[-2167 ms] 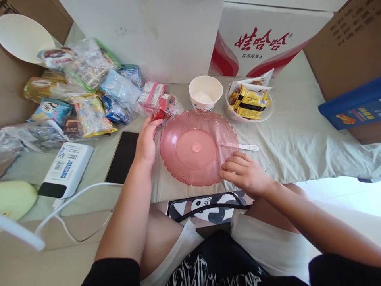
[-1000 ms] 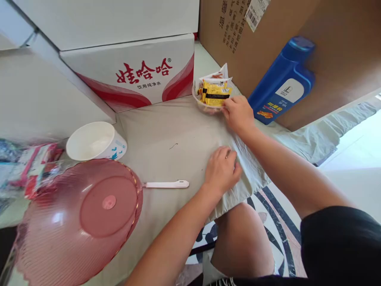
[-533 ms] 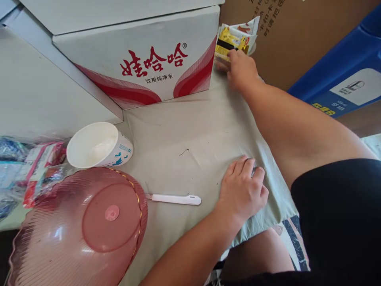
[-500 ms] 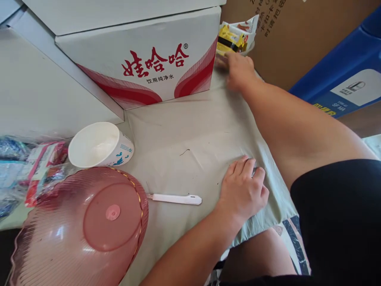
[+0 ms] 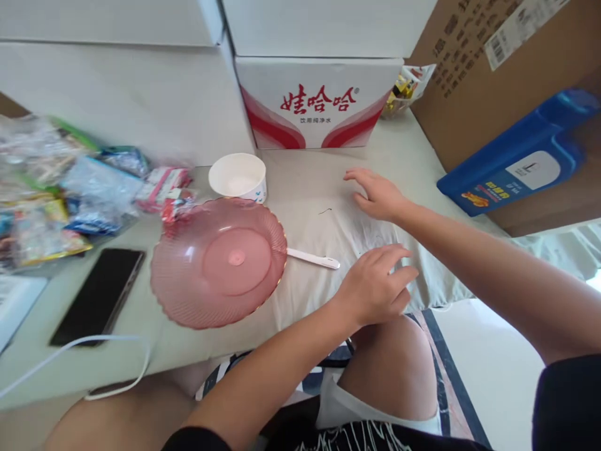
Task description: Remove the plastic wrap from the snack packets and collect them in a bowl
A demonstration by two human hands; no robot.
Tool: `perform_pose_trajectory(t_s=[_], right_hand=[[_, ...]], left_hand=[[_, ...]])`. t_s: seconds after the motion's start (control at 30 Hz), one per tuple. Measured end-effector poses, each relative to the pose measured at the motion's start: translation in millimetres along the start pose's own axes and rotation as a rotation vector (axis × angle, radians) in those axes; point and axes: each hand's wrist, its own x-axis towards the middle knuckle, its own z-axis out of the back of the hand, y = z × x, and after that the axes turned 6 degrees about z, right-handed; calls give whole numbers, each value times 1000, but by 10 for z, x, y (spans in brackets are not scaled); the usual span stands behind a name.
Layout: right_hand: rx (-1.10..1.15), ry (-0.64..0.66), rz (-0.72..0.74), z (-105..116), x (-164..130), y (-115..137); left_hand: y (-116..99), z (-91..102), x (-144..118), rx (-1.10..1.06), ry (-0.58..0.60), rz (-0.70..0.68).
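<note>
My right hand hovers over or rests lightly on the cloth-covered table, with fingers stretched forward, thumb apart, and nothing visible in it. Nearer the front edge is my left hand, its fingers loosely bent and spread, and no held thing shows; its palm is hidden. To its left lies a slim white-handled knife, one end hidden by a pink ribbed plastic fruit bowl with a wavy gold rim. A white paper tub stands behind that bowl. A short dark thread lies left of my right hand.
White cartons line the back. A container of snack packets sits at the back right, near a brown carton and a blue bottle. Packaged snacks, a black phone and a white cable occupy the left.
My right hand has drawn back from the snack container toward me, coming nearer my left hand. The view has swung left and widened, bringing in the phone and more snack packets.
</note>
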Motion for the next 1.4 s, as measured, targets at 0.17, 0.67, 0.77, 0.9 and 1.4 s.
perform_pose_trajectory(t_s=[0.17, 0.67, 0.77, 0.9, 1.4], right_hand=[[111, 18, 21, -95, 372, 1035], [74, -158, 165, -522, 1611, 2406], [96, -74, 216, -625, 1835, 2855], [60, -8, 309, -863, 2177, 3373], [-114, 44, 446, -1570, 3468, 4460]], left_hand=[[-163, 926, -455, -18, -278, 52], [983, 2575, -1850, 59, -843, 602], [1061, 2566, -1986, 72, -764, 586], [1066, 2636, -2033, 42, -766, 644], [1056, 2768, -2070, -309, -803, 818]])
